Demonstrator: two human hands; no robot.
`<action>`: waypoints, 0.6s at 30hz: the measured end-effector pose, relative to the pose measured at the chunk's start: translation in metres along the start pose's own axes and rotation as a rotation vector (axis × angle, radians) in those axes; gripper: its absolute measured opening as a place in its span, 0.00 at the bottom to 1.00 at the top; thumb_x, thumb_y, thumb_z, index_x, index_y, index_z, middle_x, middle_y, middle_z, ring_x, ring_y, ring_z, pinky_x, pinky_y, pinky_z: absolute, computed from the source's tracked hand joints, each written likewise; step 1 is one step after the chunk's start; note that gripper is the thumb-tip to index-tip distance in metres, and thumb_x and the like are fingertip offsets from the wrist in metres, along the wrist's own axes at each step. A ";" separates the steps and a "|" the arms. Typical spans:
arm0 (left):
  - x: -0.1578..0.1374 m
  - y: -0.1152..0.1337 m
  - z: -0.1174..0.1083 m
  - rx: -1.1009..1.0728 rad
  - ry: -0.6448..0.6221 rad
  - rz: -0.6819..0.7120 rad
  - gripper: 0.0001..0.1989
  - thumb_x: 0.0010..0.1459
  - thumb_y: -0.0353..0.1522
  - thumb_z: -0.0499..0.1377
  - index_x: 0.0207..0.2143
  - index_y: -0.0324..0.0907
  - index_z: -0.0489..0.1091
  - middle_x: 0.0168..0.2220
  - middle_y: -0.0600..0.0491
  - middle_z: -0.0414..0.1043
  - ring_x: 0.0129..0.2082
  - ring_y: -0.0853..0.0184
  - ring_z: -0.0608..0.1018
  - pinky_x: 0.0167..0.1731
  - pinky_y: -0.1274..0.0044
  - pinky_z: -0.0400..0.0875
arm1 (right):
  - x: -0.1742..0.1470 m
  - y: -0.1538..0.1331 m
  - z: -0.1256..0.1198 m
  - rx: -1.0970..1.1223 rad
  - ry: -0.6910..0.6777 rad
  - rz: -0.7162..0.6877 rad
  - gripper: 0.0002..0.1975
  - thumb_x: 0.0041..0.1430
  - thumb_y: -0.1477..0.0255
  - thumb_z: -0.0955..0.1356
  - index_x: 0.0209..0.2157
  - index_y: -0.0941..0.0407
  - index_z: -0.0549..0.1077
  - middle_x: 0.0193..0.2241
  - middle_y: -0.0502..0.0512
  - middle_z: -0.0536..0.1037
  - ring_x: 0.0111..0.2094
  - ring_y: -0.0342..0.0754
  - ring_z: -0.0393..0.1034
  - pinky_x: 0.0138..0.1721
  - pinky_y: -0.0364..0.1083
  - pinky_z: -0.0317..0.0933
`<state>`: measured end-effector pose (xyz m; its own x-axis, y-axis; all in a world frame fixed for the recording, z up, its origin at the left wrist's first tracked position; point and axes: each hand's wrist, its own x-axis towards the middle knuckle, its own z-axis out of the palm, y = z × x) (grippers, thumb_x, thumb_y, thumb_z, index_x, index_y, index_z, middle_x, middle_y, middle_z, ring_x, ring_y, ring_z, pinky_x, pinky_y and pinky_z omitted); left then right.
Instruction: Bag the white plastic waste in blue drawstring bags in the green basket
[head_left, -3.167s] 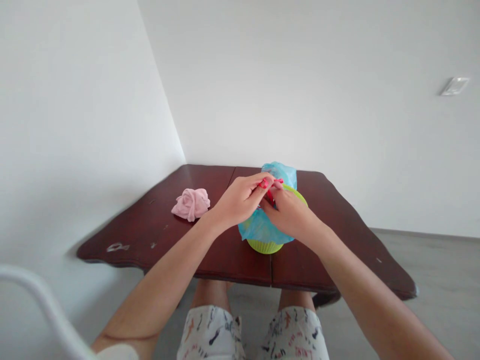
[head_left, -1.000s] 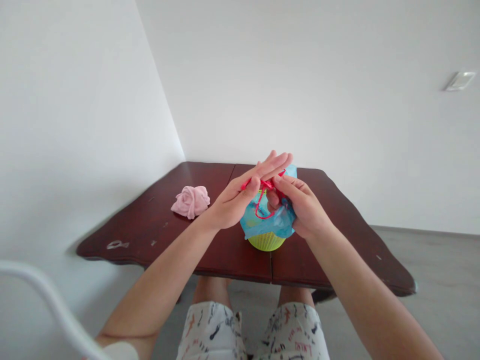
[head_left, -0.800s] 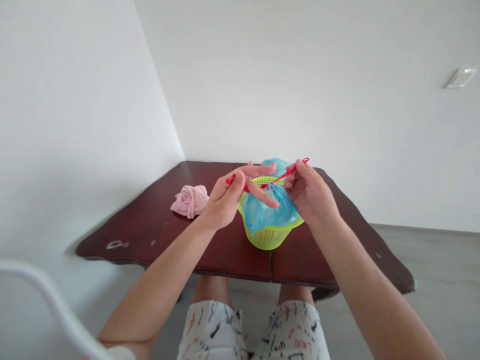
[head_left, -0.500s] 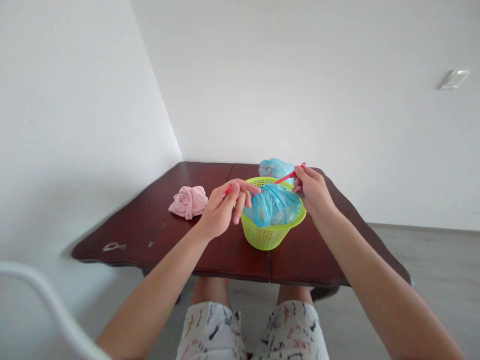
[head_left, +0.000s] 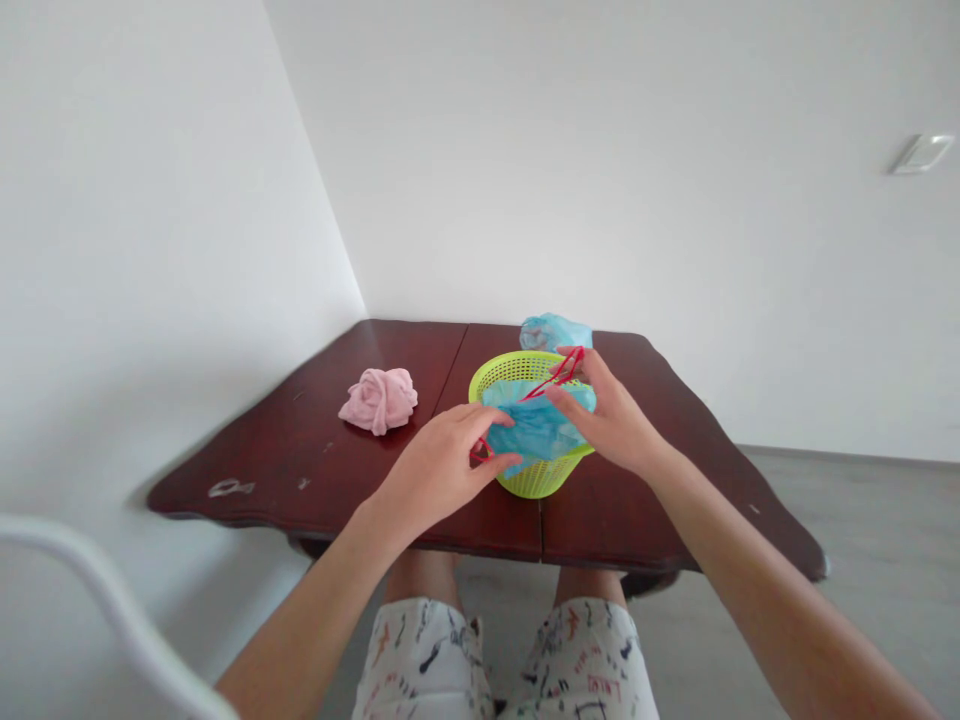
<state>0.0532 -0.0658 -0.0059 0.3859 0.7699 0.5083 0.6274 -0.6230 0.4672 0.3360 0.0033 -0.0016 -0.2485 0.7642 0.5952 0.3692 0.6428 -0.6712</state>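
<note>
A light-blue plastic bag (head_left: 540,430) sits gathered in the mouth of a yellow-green mesh basket (head_left: 534,484), whose right rim is partly covered by my hand. Red drawstrings (head_left: 551,385) come out of the bag at both sides. At the bag's left edge, my left hand (head_left: 446,450) curves its thumb and fingers apart, with a red string loop caught in the grip. My right hand (head_left: 611,410) has the other drawstring loop hooked on its fingers, pulled up and to the right, with the thumb lying near the bag. What is inside the bag cannot be made out.
A bundled pink cloth (head_left: 379,400) lies on the dark red wooden table (head_left: 300,440) at left. Behind the basket rests a second blue plastic bag (head_left: 555,331). White walls border the table's left and back. A white curved tube (head_left: 97,600) crosses the lower left.
My hands have come closer together over the basket. The right one has lowered, its stretched drawstring now a wider loop. The left one has moved down to the bag's edge.
</note>
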 end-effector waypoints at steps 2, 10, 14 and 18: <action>-0.006 -0.003 0.002 0.079 -0.008 0.076 0.06 0.75 0.38 0.72 0.49 0.47 0.83 0.46 0.48 0.84 0.47 0.53 0.83 0.51 0.62 0.77 | -0.013 -0.009 0.004 -0.120 -0.074 -0.036 0.43 0.72 0.49 0.79 0.78 0.51 0.67 0.73 0.71 0.78 0.74 0.70 0.74 0.76 0.74 0.65; -0.032 -0.014 0.037 -0.302 0.126 0.182 0.06 0.77 0.38 0.66 0.49 0.47 0.76 0.46 0.46 0.80 0.47 0.56 0.82 0.51 0.64 0.80 | -0.006 -0.030 0.024 -0.234 -0.555 0.103 0.53 0.65 0.41 0.81 0.82 0.48 0.67 0.71 0.71 0.81 0.69 0.77 0.79 0.70 0.74 0.71; -0.042 -0.044 0.060 -0.511 0.456 0.112 0.20 0.78 0.49 0.64 0.63 0.48 0.73 0.60 0.42 0.76 0.58 0.52 0.81 0.56 0.62 0.79 | 0.009 -0.025 0.029 -0.085 -0.621 0.014 0.28 0.66 0.51 0.83 0.62 0.47 0.86 0.50 0.56 0.91 0.48 0.60 0.86 0.53 0.56 0.77; -0.042 -0.080 0.076 -0.488 0.556 0.018 0.30 0.83 0.57 0.52 0.71 0.49 0.72 0.76 0.37 0.68 0.73 0.47 0.74 0.65 0.57 0.76 | 0.026 -0.003 0.034 0.051 -0.574 0.042 0.09 0.69 0.59 0.79 0.38 0.49 0.88 0.32 0.48 0.87 0.36 0.52 0.80 0.43 0.49 0.74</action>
<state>0.0381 -0.0377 -0.1200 -0.0877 0.6559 0.7497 0.2021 -0.7252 0.6582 0.2978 0.0235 0.0007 -0.6854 0.6868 0.2419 0.3496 0.6019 -0.7180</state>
